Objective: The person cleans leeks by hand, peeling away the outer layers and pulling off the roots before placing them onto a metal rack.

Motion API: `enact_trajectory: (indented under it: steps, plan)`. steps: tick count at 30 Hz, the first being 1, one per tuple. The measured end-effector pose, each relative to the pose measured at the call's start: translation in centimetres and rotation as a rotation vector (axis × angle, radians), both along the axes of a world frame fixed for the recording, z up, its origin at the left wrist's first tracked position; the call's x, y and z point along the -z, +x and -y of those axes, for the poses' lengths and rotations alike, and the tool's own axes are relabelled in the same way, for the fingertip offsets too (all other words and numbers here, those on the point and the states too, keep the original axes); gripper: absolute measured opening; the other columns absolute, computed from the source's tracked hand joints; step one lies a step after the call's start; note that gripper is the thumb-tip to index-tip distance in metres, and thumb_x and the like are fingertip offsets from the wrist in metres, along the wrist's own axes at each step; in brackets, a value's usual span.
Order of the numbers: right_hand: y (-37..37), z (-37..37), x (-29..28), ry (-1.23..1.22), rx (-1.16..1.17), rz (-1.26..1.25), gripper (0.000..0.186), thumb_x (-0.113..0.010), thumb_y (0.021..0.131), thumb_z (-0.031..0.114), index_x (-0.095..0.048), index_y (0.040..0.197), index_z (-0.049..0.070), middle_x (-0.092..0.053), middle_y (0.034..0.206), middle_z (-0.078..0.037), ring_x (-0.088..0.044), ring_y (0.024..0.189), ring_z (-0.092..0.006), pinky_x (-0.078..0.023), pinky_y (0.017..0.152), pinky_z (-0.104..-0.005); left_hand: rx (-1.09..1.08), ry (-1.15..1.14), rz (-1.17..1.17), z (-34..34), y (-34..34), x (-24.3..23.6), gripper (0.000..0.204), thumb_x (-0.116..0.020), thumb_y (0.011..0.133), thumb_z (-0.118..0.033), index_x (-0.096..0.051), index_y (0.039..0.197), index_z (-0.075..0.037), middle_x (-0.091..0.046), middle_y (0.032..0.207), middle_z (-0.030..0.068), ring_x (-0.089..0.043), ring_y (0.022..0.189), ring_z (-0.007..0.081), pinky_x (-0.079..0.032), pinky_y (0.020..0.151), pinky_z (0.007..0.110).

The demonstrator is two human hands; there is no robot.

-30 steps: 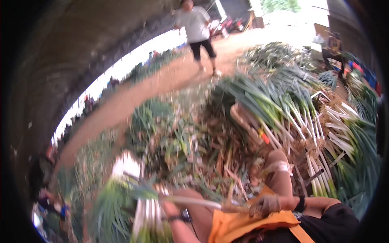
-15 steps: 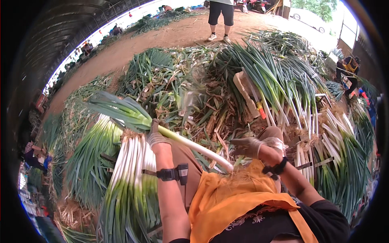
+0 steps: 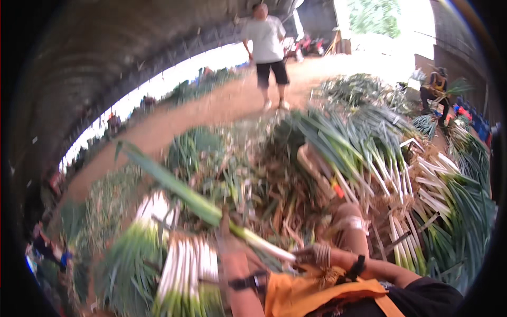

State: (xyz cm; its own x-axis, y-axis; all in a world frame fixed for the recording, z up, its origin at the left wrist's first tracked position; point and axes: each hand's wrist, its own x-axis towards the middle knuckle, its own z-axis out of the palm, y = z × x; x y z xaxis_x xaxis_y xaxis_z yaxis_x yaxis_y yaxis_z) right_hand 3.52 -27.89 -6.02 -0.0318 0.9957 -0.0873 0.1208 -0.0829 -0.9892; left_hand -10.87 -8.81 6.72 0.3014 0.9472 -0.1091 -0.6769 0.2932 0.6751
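My gloved left hand (image 3: 226, 235) is closed around the shaft of a single leek (image 3: 259, 244), partly blurred. The long green leaves slant up to the far left, while the white root end points right toward my lap. At that root end, my gloved right hand (image 3: 316, 255) has its fingers curled on the tip. Beside my left forearm lies a row of leeks (image 3: 185, 264), white ends away from me and green toward me. Another leek bundle (image 3: 129, 253) lies farther left.
Leaf trimmings (image 3: 243, 174) cover the ground ahead. More leeks (image 3: 364, 148) lie at the far right around a pale board (image 3: 312, 166), with others (image 3: 438, 185) at right. A standing person (image 3: 269, 50) is ahead; another person (image 3: 435, 90) works at far right.
The view has tilted up, bringing more of the standing person into sight. My right hand has gone from flat and apart to the leek's root end; my left still grips the shaft.
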Motion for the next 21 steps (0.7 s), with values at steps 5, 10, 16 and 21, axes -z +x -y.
enact_trajectory:
  steps: [5, 10, 16, 21]
  plan:
    - [-0.2, 0.5, -2.6, -0.002, 0.390, 0.273, 0.022, -0.068, 0.075, 0.017, -0.065, 0.095, 0.007, -0.066, 0.080, -0.004, -0.057, 0.072, -0.0057, -0.048, 0.068, -0.0242, 0.096, 0.168, 0.113, 0.8, -2.5, 2.9, 0.027, -0.063, 0.078, -0.017, -0.056, 0.104, -0.010, -0.053, 0.077, 0.0011, -0.051, 0.069, 0.0139, -0.044, 0.062, 0.031]
    - [3.5, -0.3, -4.6, 0.449, 0.557, 1.011, 0.005, -0.059, 0.070, 0.014, -0.062, 0.069, 0.011, -0.058, 0.064, -0.007, -0.057, 0.059, -0.0194, -0.046, 0.054, -0.0352, 0.185, 0.099, 0.138, 0.9, -2.6, 5.6, 0.030, -0.068, 0.074, -0.013, -0.056, 0.101, -0.016, -0.056, 0.087, 0.0014, -0.052, 0.083, 0.0196, -0.045, 0.074, 0.045]
    - [8.3, -3.9, 3.7, 0.304, 0.523, 1.194, 0.009, -0.059, 0.063, 0.014, -0.050, 0.061, 0.013, -0.049, 0.056, -0.002, -0.048, 0.048, -0.0193, -0.034, 0.040, -0.0346, 0.192, 0.072, 0.172, 1.5, -1.4, 8.5, 0.030, -0.066, 0.074, -0.010, -0.056, 0.103, -0.016, -0.054, 0.104, 0.0016, -0.049, 0.102, 0.0235, -0.040, 0.088, 0.048]
    - [6.8, -2.2, -0.8, 0.328, 0.433, 0.888, 0.006, -0.063, 0.062, 0.012, -0.061, 0.068, 0.013, -0.056, 0.064, -0.009, -0.053, 0.063, -0.0310, -0.041, 0.057, -0.0398, 0.219, 0.115, 0.148, 2.5, -2.4, 9.4, 0.030, -0.063, 0.078, -0.012, -0.052, 0.105, -0.014, -0.055, 0.107, 0.0063, -0.050, 0.104, 0.0262, -0.044, 0.083, 0.054]
